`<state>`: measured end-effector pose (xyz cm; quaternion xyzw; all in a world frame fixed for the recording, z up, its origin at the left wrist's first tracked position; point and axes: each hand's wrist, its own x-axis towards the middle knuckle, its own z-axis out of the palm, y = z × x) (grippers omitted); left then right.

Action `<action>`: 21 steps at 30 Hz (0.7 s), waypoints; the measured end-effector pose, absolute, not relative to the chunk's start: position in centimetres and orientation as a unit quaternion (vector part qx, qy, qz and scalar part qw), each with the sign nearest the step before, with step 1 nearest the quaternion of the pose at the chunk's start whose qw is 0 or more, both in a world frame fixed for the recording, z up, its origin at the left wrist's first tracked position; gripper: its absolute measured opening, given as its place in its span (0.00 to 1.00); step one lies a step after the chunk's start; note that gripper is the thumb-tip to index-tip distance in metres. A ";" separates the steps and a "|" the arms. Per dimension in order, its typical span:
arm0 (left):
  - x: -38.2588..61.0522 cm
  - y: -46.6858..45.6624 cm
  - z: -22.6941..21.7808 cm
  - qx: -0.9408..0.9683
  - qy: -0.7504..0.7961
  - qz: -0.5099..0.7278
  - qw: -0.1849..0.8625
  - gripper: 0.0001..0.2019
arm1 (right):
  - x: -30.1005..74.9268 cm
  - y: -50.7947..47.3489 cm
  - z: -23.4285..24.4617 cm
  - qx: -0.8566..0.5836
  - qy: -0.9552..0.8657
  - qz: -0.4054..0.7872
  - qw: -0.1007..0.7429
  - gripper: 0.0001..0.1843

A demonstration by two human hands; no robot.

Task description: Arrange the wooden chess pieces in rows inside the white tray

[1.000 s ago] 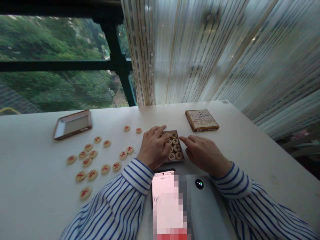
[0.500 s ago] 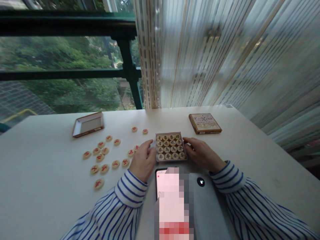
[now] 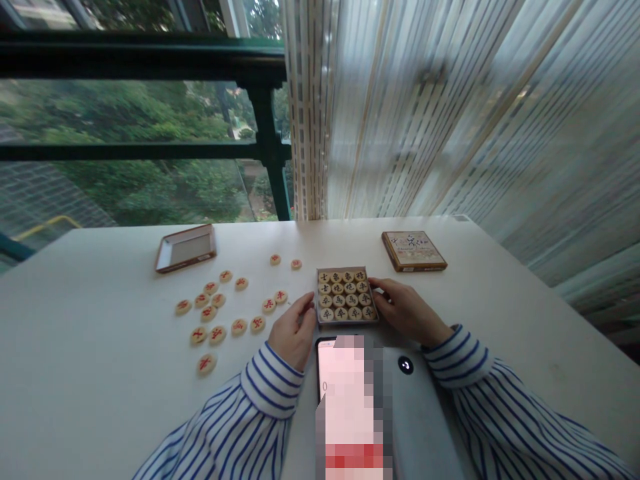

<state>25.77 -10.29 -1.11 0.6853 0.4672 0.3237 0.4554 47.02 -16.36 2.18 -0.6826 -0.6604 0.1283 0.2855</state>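
A small open box [image 3: 349, 324] of round Chinese chess pieces with black characters [image 3: 344, 295] stands between my hands, the pieces set in even rows. My left hand [image 3: 295, 330] is at the box's left wall, fingertips at or very near it, thumb apart from the fingers. On the opposite side, my right hand [image 3: 406, 308] has its fingertips against the right wall, fingers loosely bent and not wrapped round it. Left of my left hand, several chess pieces with red characters [image 3: 217, 334] lie scattered on the white table [image 3: 110, 347].
An open tray-like box part [image 3: 186, 249] lies at the back left. A printed flat box [image 3: 415, 251] lies at the back right. Close to me are a phone [image 3: 326, 373], partly blurred out, and a grey device [image 3: 420, 413] with a round dark spot. A curtain and railing stand behind the table.
My left hand has dropped slightly toward me and its fingertips have come nearer the box wall, uncovering a red piece. My right hand stays at the box. The view has shifted a little.
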 end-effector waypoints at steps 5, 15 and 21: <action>25.8 -10.6 -0.8 0.695 0.459 0.322 0.449 0.21 | 47.0 -16.4 2.1 -0.681 -0.658 0.132 0.293 0.19; 25.7 -10.4 -0.2 0.727 0.448 0.305 0.422 0.21 | 46.9 -16.3 2.0 -0.683 -0.658 0.131 0.291 0.19; 25.6 -10.3 -0.2 0.720 0.455 0.299 0.430 0.21 | 46.9 -16.3 1.8 -0.679 -0.662 0.132 0.288 0.20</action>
